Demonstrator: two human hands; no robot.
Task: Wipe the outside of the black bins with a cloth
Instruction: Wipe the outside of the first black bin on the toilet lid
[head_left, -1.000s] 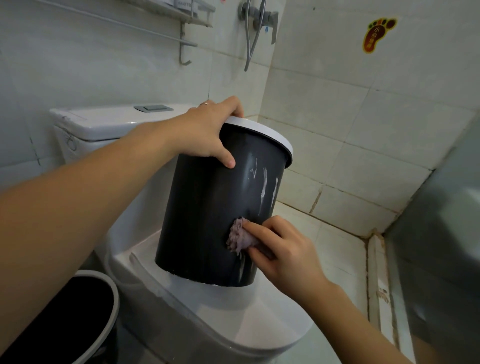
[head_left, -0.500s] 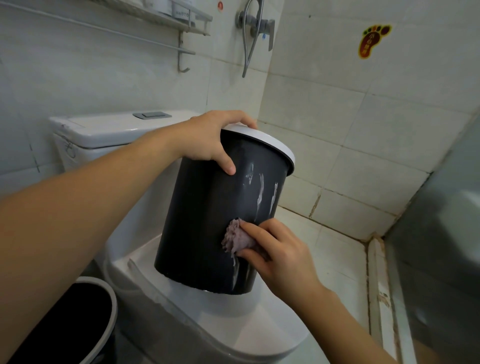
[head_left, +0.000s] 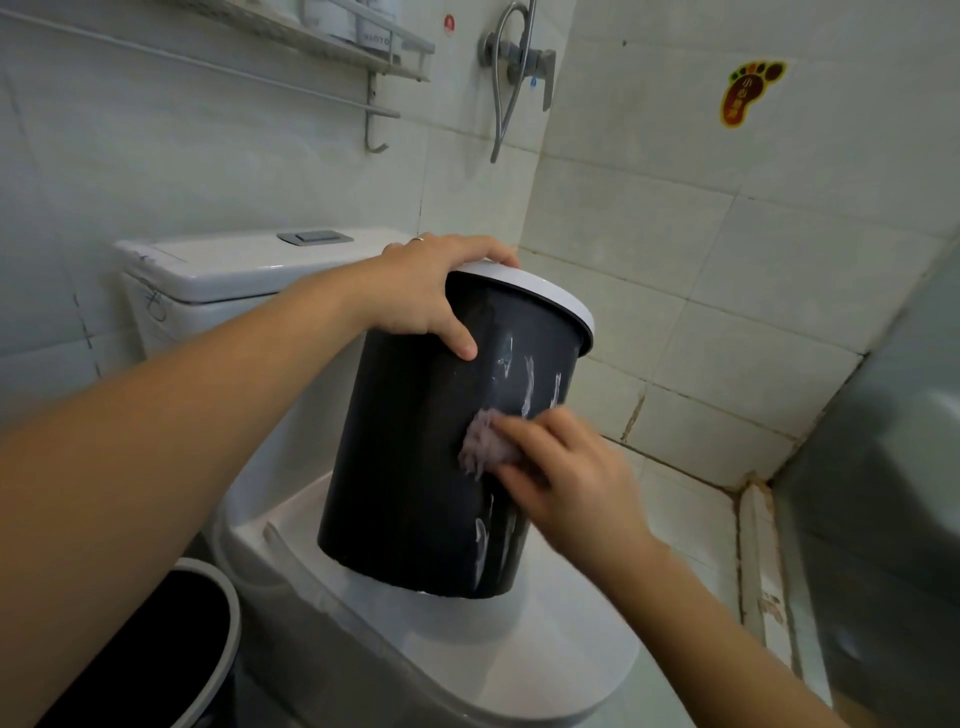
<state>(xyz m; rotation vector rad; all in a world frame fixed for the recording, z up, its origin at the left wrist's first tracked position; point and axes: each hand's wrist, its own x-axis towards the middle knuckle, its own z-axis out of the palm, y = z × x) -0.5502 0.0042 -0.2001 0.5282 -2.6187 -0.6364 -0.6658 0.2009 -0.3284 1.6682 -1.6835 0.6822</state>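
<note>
Right grip: the right hand (head_left: 571, 478) is closed on a small pinkish cloth (head_left: 485, 447), fingers pinching it flat against the side wall of the black bin (head_left: 415, 467); the hand is motion-blurred.
Left grip: the left hand (head_left: 431, 291) is clamped over the bin's white rim (head_left: 545, 299), thumb pressing on the dark wall, fingers curled over the top edge.
Bin position: it stands tilted on the closed toilet lid (head_left: 545, 649), its base touching the lid, its top leaning away from the person toward the tiled corner.
Marks: pale streaks (head_left: 527, 382) run down the wall just above the cloth, and another streak sits near the base.
Doing it well: I judge that long vertical strokes over the streaks, with firm finger pressure, suit this best; the steadying hand should turn the bin a little after each pass so that no strip is skipped, and the base should stay planted on the lid.
Risk: the smooth lid could let the tilted bin slide if the wiping push outweighs the top hold.
Second bin: another black bin with a pale rim (head_left: 228, 623) stands on the floor beside the toilet, untouched.
Change from earlier: the cloth now sits higher on the wall, nearer the streaks, and the wiping hand has gone from sharp to blurred; the top hold is unchanged.
</note>
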